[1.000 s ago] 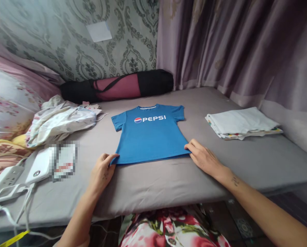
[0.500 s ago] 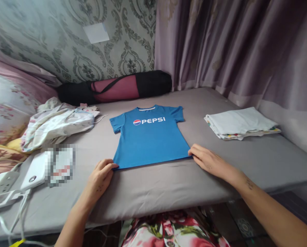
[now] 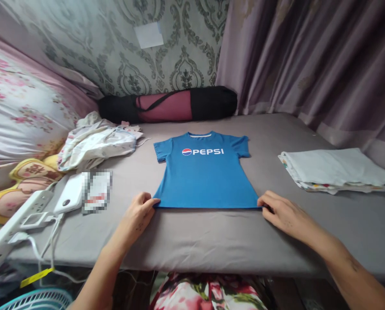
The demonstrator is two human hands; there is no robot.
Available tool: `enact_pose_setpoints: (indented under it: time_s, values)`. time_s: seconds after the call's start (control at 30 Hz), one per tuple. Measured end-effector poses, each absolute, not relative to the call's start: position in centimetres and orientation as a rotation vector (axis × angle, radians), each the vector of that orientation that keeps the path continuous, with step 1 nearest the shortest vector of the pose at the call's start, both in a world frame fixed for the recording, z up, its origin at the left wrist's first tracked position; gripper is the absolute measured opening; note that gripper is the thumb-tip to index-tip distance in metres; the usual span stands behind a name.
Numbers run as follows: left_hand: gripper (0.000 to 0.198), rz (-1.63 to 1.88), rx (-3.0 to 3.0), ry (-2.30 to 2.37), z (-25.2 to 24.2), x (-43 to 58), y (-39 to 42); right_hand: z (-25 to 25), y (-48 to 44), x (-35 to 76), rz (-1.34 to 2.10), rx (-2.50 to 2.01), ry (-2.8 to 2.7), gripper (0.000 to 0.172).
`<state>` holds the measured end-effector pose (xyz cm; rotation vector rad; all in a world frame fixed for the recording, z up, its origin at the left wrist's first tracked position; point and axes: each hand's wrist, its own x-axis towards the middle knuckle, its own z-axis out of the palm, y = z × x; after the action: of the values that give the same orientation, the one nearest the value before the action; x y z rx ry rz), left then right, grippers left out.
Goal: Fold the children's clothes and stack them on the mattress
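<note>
Your left hand (image 3: 141, 216) and right hand (image 3: 282, 213) pinch the likely limp T-shirt's (image 3: 207, 178) hem corners near the bed's (image 3: 195, 241) front edge.

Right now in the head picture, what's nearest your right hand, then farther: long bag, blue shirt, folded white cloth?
1. Blue shirt: touching the right hand, just to its left.
2. Folded white cloth: off to the right.
3. Long bag: at the back.
</note>
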<state>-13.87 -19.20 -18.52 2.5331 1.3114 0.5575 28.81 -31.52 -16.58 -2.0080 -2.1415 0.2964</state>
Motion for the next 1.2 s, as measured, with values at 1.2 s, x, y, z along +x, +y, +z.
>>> enact_pose_setpoints:
  time_s: [1.2]
  values:
    - [0.018,0.316,1.904,2.094,-18.6,-8.5,-17.5,-20.8,-16.6,24.2,-0.04,-2.05,-2.283,0.07]
